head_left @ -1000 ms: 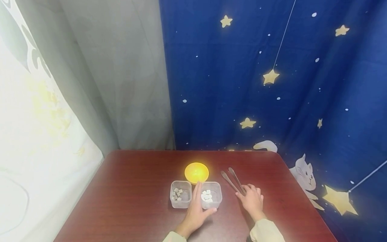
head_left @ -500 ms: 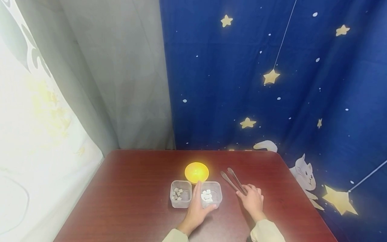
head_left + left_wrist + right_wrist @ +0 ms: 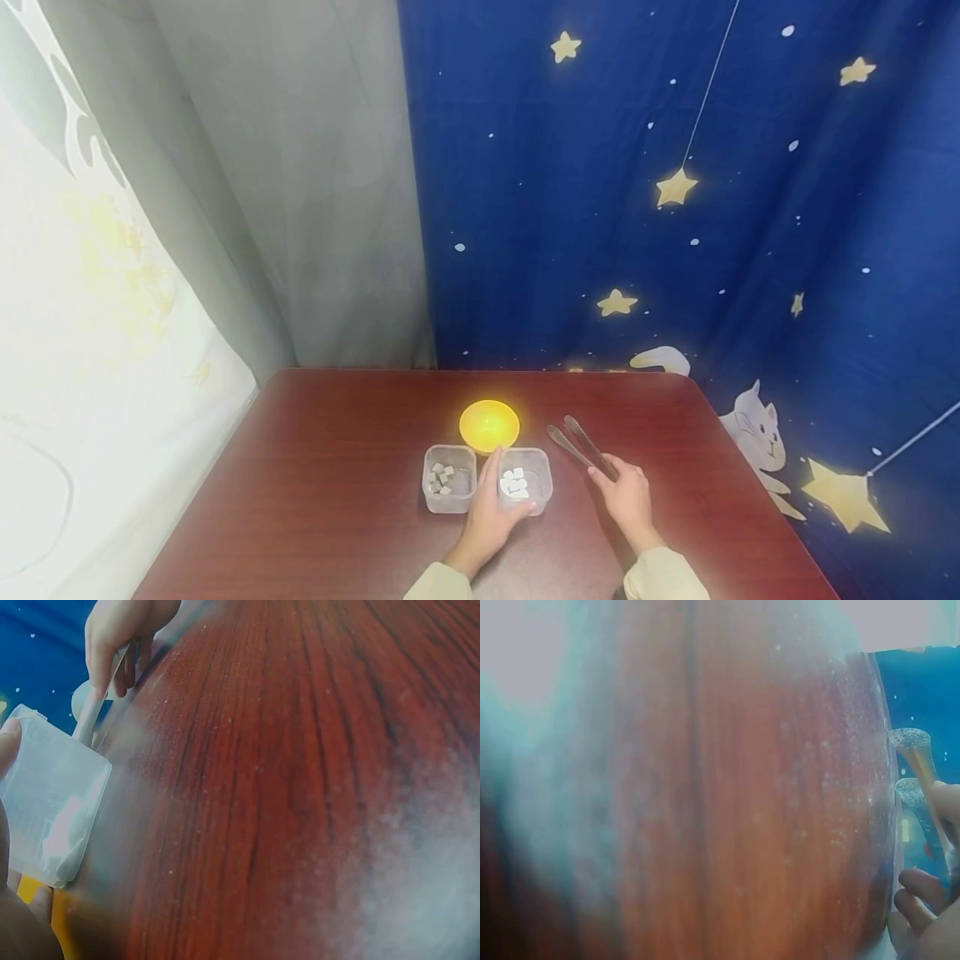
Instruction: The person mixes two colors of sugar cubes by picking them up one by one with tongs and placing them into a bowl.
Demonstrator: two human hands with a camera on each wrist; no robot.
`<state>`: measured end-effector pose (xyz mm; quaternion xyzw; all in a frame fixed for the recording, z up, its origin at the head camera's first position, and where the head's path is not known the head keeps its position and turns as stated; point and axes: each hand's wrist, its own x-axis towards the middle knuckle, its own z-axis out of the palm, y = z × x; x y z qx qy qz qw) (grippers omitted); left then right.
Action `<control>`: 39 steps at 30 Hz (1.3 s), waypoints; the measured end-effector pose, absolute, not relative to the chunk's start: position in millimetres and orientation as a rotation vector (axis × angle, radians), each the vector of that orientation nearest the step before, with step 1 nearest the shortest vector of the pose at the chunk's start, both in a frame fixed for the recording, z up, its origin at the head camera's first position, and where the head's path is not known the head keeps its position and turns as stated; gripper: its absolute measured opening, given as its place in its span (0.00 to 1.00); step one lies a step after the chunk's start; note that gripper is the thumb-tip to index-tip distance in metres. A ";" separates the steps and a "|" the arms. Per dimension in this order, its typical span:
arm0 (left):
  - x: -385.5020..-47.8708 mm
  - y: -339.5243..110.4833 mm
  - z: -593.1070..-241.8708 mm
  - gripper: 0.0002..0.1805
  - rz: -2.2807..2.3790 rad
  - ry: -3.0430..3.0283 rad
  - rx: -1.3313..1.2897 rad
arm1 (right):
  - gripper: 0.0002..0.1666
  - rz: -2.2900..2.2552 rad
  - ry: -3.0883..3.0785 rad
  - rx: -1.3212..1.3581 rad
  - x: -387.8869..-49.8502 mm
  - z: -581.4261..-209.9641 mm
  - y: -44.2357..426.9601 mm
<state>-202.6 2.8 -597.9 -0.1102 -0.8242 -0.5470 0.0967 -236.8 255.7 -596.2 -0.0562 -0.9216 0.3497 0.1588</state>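
In the head view, my left hand [image 3: 487,518] grips the clear tub of white cubes [image 3: 546,483], thumb at its near side and fingers along its left wall. The left wrist view shows that tub [image 3: 56,776] held between thumb and fingers. Metal tongs [image 3: 576,443] are pinched in my right hand [image 3: 628,500], right of the tub, their two tips apart and pointing away. Beside my left fingers stands a second clear tub [image 3: 450,505], holding several greyish cubes [image 3: 439,477]. In the right wrist view the tongs' tips [image 3: 912,738] hold nothing.
A yellow bowl [image 3: 489,427] stands behind the two tubs on the dark red table [image 3: 337,483]. Beyond the table's back edge hang a grey curtain [image 3: 337,208] and a blue curtain [image 3: 525,208] with stars.
My right fingers have shifted slightly on the tongs and are more closely bunched around them. The left hand and both tubs look nearly the same.
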 end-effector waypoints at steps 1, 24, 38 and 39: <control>-202.6 2.8 -597.4 0.57 -1.624 -2.437 -0.321 | 0.25 1.015 -2.628 -0.168 -236.3 -595.1 255.3; -203.6 1.1 -596.4 0.56 -1.630 -2.401 -0.255 | 0.22 1.100 -2.448 -0.211 -228.4 -574.1 255.7; -207.0 4.6 -597.9 0.63 -1.648 -2.422 -0.244 | 0.20 1.174 -2.380 -0.180 -221.5 -551.1 254.6; -207.2 5.2 -597.6 0.63 -1.674 -2.420 -0.233 | 0.19 1.206 -2.369 -0.169 -221.1 -548.7 254.5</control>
